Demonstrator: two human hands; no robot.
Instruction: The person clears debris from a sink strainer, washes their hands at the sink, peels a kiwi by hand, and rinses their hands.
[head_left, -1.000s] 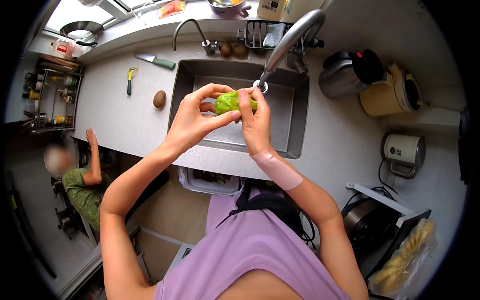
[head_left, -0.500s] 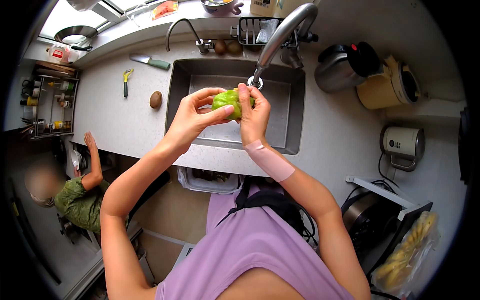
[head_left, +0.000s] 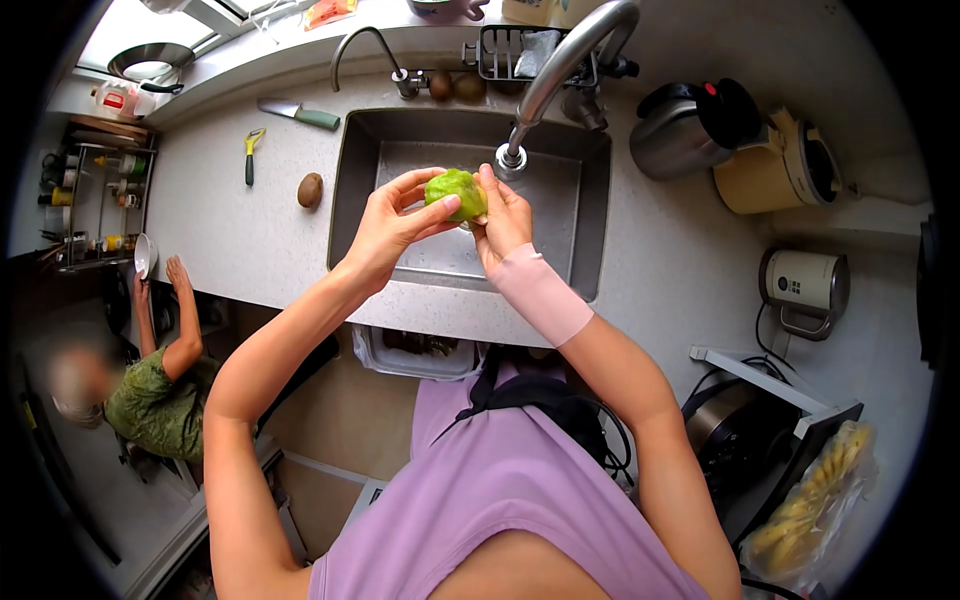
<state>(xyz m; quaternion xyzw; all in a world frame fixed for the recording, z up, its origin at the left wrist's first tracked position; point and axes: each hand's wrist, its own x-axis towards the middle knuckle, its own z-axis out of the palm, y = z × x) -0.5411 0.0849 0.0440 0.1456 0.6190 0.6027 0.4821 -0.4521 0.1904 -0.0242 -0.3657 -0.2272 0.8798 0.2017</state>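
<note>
Head view, two grips [head_left: 386,230] [head_left: 508,222], one fruit [head_left: 450,192]

A lumpy green fruit [head_left: 455,192] is hanging above the rectangular steel sink [head_left: 555,212]. Left of this sink, an oval brown fruit [head_left: 310,190] is lying; further left, a slim yellow-headed peeler [head_left: 250,168]. Behind, a curved metal tap [head_left: 547,85] is standing.

– green fruit [head_left: 450,192], how many?
– one, and at least three brown fruits [head_left: 310,190].
– knives [head_left: 315,118] lying out?
– one, plus one peeler [head_left: 250,160].
– taps [head_left: 572,50]?
– two, and one sink [head_left: 556,195].
– the wearer's hands [head_left: 385,228]?
– two, and the co-worker's hands [head_left: 178,274], also two.
</note>
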